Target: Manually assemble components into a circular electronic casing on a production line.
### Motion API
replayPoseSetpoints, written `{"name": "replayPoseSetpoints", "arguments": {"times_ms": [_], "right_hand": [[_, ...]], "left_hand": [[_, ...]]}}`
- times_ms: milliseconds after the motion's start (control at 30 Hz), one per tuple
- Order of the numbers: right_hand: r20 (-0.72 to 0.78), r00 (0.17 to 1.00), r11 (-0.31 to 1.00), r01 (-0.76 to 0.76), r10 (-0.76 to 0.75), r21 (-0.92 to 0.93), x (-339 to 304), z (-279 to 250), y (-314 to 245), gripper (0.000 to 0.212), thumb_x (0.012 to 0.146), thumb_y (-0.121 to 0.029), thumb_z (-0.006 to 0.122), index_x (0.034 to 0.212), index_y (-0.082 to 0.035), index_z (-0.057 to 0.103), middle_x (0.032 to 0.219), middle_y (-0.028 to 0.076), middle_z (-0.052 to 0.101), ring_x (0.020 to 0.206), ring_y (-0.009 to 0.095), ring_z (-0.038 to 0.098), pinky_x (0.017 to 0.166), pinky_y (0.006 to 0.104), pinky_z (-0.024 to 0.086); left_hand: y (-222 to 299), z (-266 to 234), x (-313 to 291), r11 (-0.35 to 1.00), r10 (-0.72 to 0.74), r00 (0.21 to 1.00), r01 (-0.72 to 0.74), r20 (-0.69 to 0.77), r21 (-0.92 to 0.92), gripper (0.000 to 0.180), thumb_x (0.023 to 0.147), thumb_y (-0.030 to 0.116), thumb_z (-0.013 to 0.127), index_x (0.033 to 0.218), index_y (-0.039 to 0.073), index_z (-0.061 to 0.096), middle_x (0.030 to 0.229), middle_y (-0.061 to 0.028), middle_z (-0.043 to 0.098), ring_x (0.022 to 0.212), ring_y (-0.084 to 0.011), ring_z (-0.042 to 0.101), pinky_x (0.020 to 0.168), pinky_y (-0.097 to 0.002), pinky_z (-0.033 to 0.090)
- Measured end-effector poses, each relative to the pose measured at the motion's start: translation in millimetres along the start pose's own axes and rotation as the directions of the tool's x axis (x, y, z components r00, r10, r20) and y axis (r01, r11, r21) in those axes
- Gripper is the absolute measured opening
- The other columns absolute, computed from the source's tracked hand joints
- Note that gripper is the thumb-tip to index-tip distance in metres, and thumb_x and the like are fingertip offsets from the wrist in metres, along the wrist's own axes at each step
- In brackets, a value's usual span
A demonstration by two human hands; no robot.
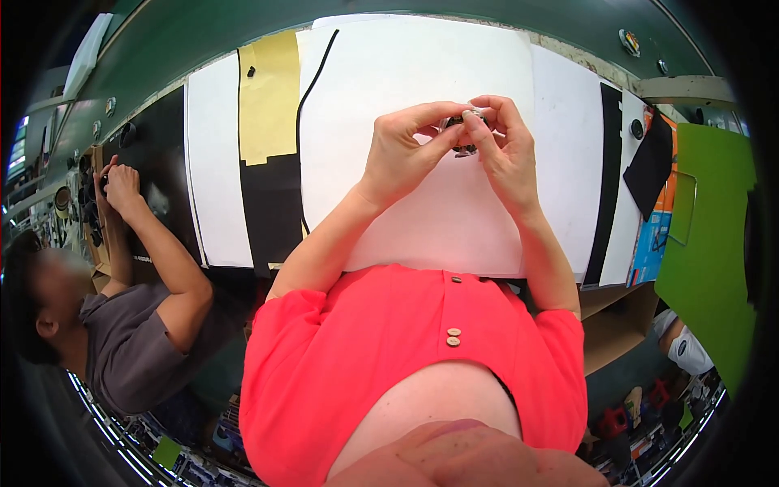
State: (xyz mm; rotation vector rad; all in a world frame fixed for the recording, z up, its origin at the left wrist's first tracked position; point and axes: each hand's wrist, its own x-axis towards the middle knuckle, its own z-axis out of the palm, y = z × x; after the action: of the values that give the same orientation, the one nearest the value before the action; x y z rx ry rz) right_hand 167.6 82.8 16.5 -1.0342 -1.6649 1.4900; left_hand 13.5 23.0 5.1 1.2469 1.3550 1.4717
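Above the white work surface, my two hands meet around a small round object, dark with clear or silvery edges; its exact kind is too covered to tell. My left hand grips its left side between thumb and fingers. On the other side, my right hand pinches it, with the thumb across its top. Fingers hide most of the object.
Left of my hands lie a yellow sheet bearing a small black piece, a black strip and a thin black cord. A co-worker handles something dark at the left. Rightward are a black sheet and a green panel.
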Motion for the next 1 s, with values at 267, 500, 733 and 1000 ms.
{"name": "replayPoseSetpoints", "arguments": {"times_ms": [267,500,733,1000], "right_hand": [[-0.014,1.0,0.998,-0.007,0.008,0.068,-1.6,0.7,1.4,0.02,0.102,-0.017,0.063,0.111,0.001,0.061,0.084,0.006,0.069,0.078,0.011,0.069,0.068,0.0257,0.057],[-0.021,1.0,1.0,-0.006,0.006,-0.002,-3.4,-3.8,-2.8,0.016,0.103,-0.016,0.06,0.108,0.0,0.063,0.083,0.003,0.067,0.079,0.008,0.065,0.069,0.0244,0.055],[-0.011,0.999,0.994,-0.052,0.054,0.098,-0.2,-2.7,-2.1,0.016,0.105,-0.016,0.057,0.106,-0.001,0.062,0.088,0.004,0.066,0.079,0.007,0.064,0.071,0.0241,0.056],[0.029,1.0,0.993,-0.008,0.004,0.116,1.1,-6.8,2.8,0.014,0.104,-0.012,0.057,0.112,-0.002,0.062,0.086,0.002,0.066,0.078,0.006,0.063,0.067,0.0212,0.053]], "left_hand": [[-1.7,2.4,-3.4,0.997,-0.065,0.998,0.065,0.0,-0.05,0.021,0.092,0.004,0.07,0.112,0.0,0.075,0.091,-0.009,0.077,0.08,-0.0129,0.073,0.07,-0.0256,0.06],[-0.6,7.4,-8.1,0.981,-0.128,0.992,0.126,-0.002,-0.148,0.023,0.097,0.002,0.066,0.119,-0.001,0.072,0.098,-0.0075,0.076,0.089,-0.012,0.072,0.079,-0.0253,0.06],[0.4,4.9,-7.1,0.996,-0.083,0.996,0.084,0.04,-0.015,0.024,0.096,0.003,0.066,0.119,-0.001,0.071,0.098,-0.008,0.076,0.089,-0.0128,0.073,0.08,-0.0259,0.06],[-2.2,7.9,-7.9,0.972,-0.183,0.982,0.187,0.042,-0.142,0.023,0.098,0.004,0.065,0.12,-0.002,0.071,0.102,-0.0085,0.075,0.094,-0.0119,0.071,0.082,-0.0256,0.059]]}}
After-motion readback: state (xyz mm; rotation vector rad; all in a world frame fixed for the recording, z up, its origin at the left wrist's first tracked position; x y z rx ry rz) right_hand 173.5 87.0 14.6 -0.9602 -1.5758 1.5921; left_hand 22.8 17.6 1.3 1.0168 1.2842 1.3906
